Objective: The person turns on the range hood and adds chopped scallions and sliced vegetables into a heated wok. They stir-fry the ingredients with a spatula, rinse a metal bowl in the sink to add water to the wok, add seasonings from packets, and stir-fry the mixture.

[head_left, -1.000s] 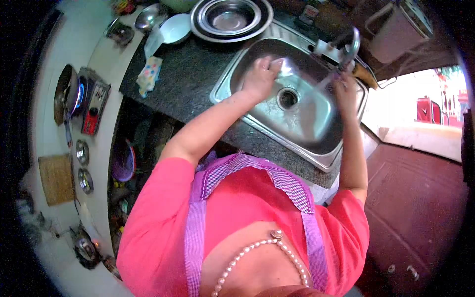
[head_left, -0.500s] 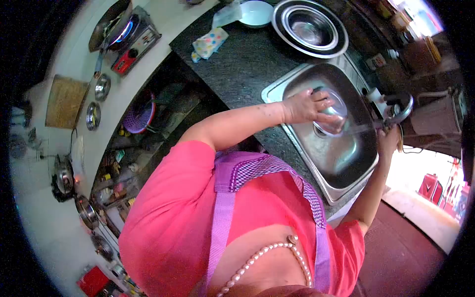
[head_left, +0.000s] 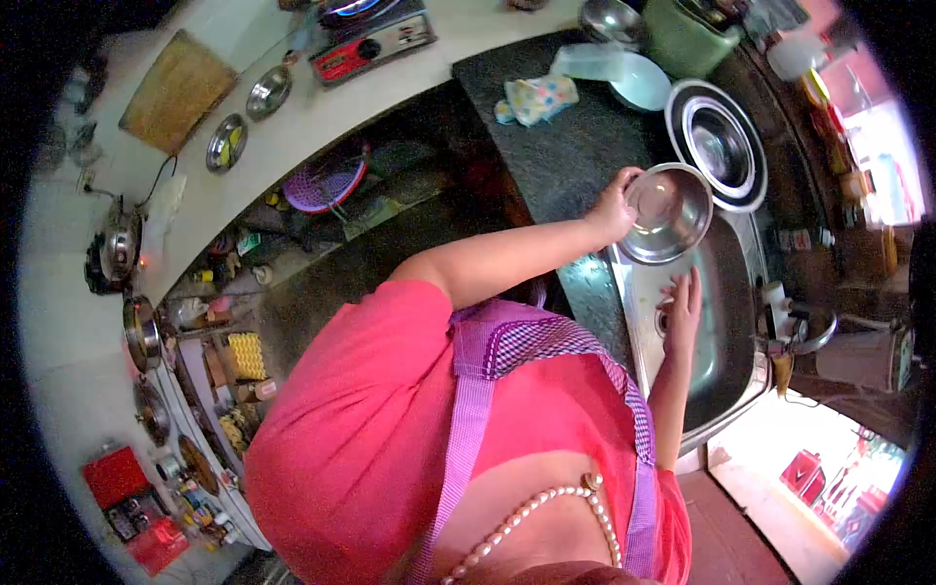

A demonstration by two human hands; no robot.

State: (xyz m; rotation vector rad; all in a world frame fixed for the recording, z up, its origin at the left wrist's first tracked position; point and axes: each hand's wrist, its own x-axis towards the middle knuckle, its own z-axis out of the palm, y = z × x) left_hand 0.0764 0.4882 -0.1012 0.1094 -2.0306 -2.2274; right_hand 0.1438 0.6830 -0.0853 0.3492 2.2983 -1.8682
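Observation:
My left hand (head_left: 614, 209) grips the rim of a steel bowl (head_left: 681, 219), its inside facing up, over the near left end of the sink (head_left: 731, 322). Just beyond the bowl on the counter sit nested steel basins (head_left: 726, 146). My right hand (head_left: 682, 310) is over the sink near the drain, fingers extended and holding nothing, a little apart from the bowl. The curved faucet (head_left: 819, 336) stands at the sink's right side.
A dotted cloth (head_left: 538, 100) and a white bowl (head_left: 643, 82) lie on the dark counter (head_left: 565, 156). On the pale counter are a stove (head_left: 370, 49), two small steel dishes (head_left: 268, 93) and a wooden board (head_left: 178, 93). A purple basket (head_left: 325, 187) is below.
The view has turned. My left hand has brought the bowl up out of the sink toward the basins. My right hand has left the faucet and moved over the sink.

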